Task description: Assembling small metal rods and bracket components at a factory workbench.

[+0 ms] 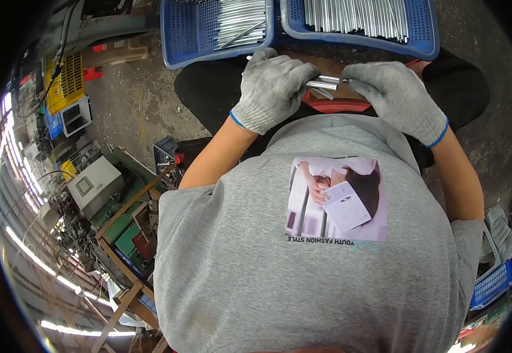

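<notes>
My left hand (273, 88), in a grey knitted glove with a blue cuff, is closed around a few thin, shiny metal tubes (323, 85). Their ends stick out past the thumb toward the right. My right hand (394, 97), gloved the same way, is pinched close to those ends. A small dark tip shows at its fingertips, but what it holds is too small to name. Beyond the hands are two blue plastic baskets, a left one (179, 59) and a right one (356, 39), each with many metal rods or tubes inside.
A red curved surface (341, 106) lies below the tubes, between my legs. To the left stand a yellow crate (67, 82), a grey control box (94, 185) on a green bench, and a wooden frame (128, 300). Another blue basket (492, 286) is at the lower right.
</notes>
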Motion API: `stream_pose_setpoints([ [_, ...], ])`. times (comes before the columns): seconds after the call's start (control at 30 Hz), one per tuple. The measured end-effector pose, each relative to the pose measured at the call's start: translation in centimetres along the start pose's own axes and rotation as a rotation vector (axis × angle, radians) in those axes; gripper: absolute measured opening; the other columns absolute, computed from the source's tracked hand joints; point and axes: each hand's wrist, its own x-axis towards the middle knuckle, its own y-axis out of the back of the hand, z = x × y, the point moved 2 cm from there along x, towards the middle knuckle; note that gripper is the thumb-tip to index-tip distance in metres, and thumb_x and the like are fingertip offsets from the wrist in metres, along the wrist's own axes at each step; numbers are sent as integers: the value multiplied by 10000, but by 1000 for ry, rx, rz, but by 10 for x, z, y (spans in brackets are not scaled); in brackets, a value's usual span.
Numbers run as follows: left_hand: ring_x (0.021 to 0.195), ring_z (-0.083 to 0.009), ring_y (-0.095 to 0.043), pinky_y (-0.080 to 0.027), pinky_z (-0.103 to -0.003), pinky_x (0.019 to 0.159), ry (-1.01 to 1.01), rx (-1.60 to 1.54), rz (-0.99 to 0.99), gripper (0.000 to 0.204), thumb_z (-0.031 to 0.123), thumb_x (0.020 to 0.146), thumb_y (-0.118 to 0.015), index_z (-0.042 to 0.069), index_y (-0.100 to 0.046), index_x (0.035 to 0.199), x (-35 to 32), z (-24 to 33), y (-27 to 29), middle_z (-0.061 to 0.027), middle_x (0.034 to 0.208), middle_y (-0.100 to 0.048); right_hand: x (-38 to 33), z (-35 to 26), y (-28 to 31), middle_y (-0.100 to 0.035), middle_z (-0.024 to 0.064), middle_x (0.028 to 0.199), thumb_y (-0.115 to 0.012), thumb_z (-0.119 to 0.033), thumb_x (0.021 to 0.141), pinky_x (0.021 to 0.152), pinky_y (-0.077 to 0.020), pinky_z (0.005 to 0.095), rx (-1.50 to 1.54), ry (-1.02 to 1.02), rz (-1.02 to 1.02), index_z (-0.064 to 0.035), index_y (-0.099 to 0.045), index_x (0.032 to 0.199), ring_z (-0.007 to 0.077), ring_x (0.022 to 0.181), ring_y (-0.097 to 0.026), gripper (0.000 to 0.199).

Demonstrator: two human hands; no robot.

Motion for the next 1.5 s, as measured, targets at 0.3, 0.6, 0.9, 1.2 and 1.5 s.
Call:
stream_pose_setpoints([
  [0.3,809,-231,-667,-463,-405,800,-9,-32,17,317,57,707,-692,137,-682,1013,-5,-1,-3,-28,881,-706,-4,0,-15,-730,128,902,-645,-191,932,782,-564,414,-1,-97,-95,-69,-722,1064,302,844,-711,196],
  [0.6,811,-233,-665,-464,-409,811,-45,41,-24,337,46,694,-686,129,-678,1020,-3,2,-1,-32,885,-701,2,8,-5,-728,142,928,-637,-179,931,803,-558,416,4,48,55,-67,-730,1057,312,860,-706,193],
  [0.9,800,-235,-661,-469,-422,819,-16,-3,43,338,41,688,-690,128,-678,1014,-8,-1,-7,-33,900,-704,0,0,-12,-727,172,948,-628,-186,948,825,-555,407,177,-118,-124,-46,-727,1076,310,885,-708,214],
  [1.2,787,-274,-650,-471,-399,801,111,-141,-255,143,145,900,-649,111,-672,1038,-21,-14,-19,-62,872,-690,-1,13,-6,-732,161,988,-635,-188,948,840,-561,399,77,-22,2,-36,-716,1101,308,920,-715,230],
  [1.5,665,-250,-638,-463,-386,777,82,-227,-226,236,358,1008,-555,144,-643,1052,-16,-13,-15,-65,656,-631,-6,-2,2,-728,166,1053,-655,-117,928,880,-556,367,16,30,0,-4,-700,1136,293,971,-706,241],
])
